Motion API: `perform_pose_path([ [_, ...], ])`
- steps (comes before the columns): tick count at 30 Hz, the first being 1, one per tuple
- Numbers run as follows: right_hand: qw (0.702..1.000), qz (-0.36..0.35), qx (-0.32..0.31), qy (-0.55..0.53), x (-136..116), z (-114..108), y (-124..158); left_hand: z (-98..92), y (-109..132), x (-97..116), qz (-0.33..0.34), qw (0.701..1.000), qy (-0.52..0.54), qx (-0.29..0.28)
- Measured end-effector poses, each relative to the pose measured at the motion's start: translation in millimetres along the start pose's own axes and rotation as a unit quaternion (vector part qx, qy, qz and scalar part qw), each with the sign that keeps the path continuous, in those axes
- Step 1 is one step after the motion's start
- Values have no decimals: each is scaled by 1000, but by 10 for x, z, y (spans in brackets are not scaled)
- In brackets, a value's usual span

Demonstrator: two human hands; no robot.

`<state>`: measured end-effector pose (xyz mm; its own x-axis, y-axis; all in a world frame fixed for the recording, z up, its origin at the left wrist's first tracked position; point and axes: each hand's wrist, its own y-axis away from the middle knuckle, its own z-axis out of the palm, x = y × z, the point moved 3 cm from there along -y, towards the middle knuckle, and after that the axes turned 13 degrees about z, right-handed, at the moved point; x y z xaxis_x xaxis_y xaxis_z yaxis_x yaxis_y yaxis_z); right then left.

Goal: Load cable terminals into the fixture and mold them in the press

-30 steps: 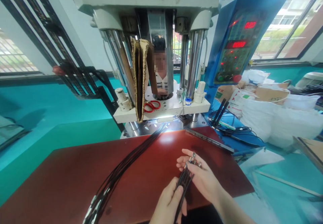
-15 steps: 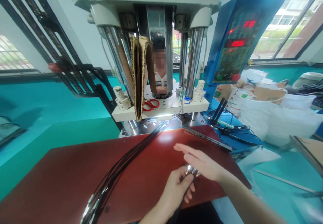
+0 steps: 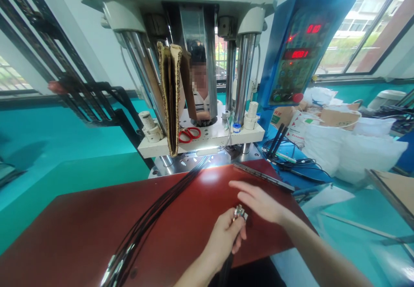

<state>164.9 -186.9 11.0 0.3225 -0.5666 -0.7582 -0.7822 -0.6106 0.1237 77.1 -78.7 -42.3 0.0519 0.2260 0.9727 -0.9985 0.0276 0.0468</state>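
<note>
My left hand (image 3: 221, 235) is closed around a bundle of black cables (image 3: 227, 267), which hangs down past the table's front edge. Their shiny metal connectors (image 3: 239, 213) poke out above the thumb and fingers. Just right of these ends, my right hand (image 3: 258, 201) is held flat with its fingers stretched out and nothing in it. A small gap shows between its fingers and the connectors. Another row of black cables (image 3: 155, 211) runs across the brown table (image 3: 187, 235) from the press (image 3: 207, 142) toward the lower left, with metal ends near the front.
Red-handled scissors (image 3: 190, 135) and folded cardboard (image 3: 170, 101) are on the press. A dark metal bar (image 3: 263, 177) lies at the table's back right. The blue control box (image 3: 300, 54) stands at the right, with white sacks (image 3: 349, 149) beyond. A mirrored person shows in the press's metal face.
My right hand has drawn slightly away from the connector ends, which are now more exposed. My left hand keeps its hold on the cables. The view has shifted a little.
</note>
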Motion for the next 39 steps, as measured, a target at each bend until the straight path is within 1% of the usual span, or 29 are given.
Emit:
perform_pose_path([
  [1, 994, -3, 72, 80, 121, -139, -9, -48, -6, 15, 6, 1000, 6, 24],
  [2, 975, 14, 136, 176, 257, -267, -6, -95, -9, 35, 11, 999, 11, 47],
  [3, 945, 50, 176, 271, 402, -370, 9, -134, -8, 57, 18, 998, 15, 66],
  [4, 911, 91, 197, 351, 539, -449, 35, -165, -5, 77, 23, 996, 19, 80],
  [5, 879, 124, 202, 413, 655, -499, 70, -186, -1, 93, 27, 995, 22, 90],
  [6, 857, 151, 195, 452, 747, -521, 112, -198, 3, 103, 29, 995, 22, 97],
  [7, 850, 168, 179, 466, 810, -518, 156, -202, 5, 106, 29, 994, 20, 101],
  [8, 856, 179, 161, 457, 846, -495, 198, -202, 6, 103, 25, 994, 16, 104],
  [9, 873, 185, 144, 427, 859, -458, 237, -198, 5, 97, 19, 994, 12, 108],
  [10, 898, 188, 128, 377, 852, -410, 269, -190, 3, 89, 12, 994, 9, 109],
  [12, 950, 192, 96, 228, 802, -286, 314, -165, -1, 74, 0, 994, 5, 109],
  [13, 967, 203, 78, 135, 769, -211, 327, -149, -3, 68, -4, 994, 2, 106],
  [14, 973, 218, 61, 36, 733, -125, 335, -131, -4, 61, -6, 995, -5, 101],
  [15, 970, 230, 44, -65, 690, -28, 339, -111, -4, 51, -7, 995, -17, 94],
  [17, 940, 238, 29, -243, 585, 174, 337, -76, -6, 23, -5, 996, -51, 79],
  [18, 923, 225, 31, -310, 526, 266, 333, -62, -8, 5, -2, 995, -69, 71],
  [20, 900, 190, 45, -389, 416, 415, 327, -44, -12, -34, 4, 994, -95, 59],
  [22, 897, 172, 58, -404, 343, 507, 331, -41, -16, -70, 6, 992, -109, 55],
  [24, 907, 162, 67, -383, 307, 539, 345, -42, -17, -97, 1, 992, -117, 54],
  [28, 920, 148, 65, -356, 304, 531, 377, -16, -17, -96, -1, 989, -140, 36],
  [34, 932, 137, 77, -327, 329, 548, 392, 20, -45, -12, 50, 978, -200, 14],
  [39, 931, 134, 78, -330, 325, 558, 391, -1, -46, -41, 48, 979, -199, 9],
])
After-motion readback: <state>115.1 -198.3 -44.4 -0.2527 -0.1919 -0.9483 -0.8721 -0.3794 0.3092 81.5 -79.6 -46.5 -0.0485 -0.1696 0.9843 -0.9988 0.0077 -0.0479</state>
